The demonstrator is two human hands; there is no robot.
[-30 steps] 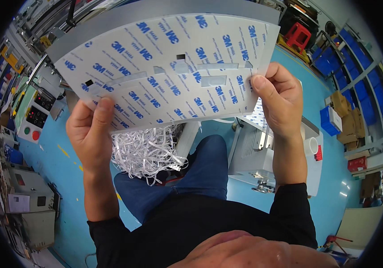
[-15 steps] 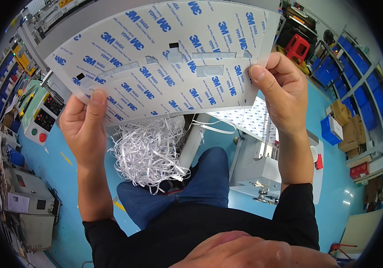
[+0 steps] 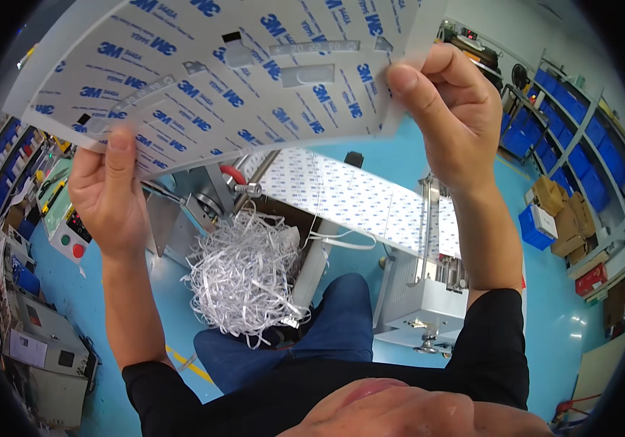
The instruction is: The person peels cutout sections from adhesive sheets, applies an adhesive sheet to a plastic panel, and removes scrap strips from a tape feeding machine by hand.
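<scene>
With the view as the dial, the sheet (image 3: 218, 80) is held up at 11 o'clock, the left hand (image 3: 112, 200) at 9 and the right hand (image 3: 451, 113) at 2 each closed in a thumb-and-finger pinch on its edges. Its windows (image 3: 309, 75) look already formed, but its printed backing (image 3: 214, 132) seems unpeeled and it is not yet set down. Strips (image 3: 243, 277) heap between 7 and 8; the web (image 3: 349, 193) lies nearer centre, toward 2.

Bold blue lettering with fine print is repeating across the white sheet (image 3: 254, 109) between the left fingers (image 3: 119, 149) and right fingers (image 3: 405, 80); pale characters are showing in its clear windows (image 3: 316, 47). Smaller blue print is covering the white strip (image 3: 334, 182) lower than the right fingers.
</scene>
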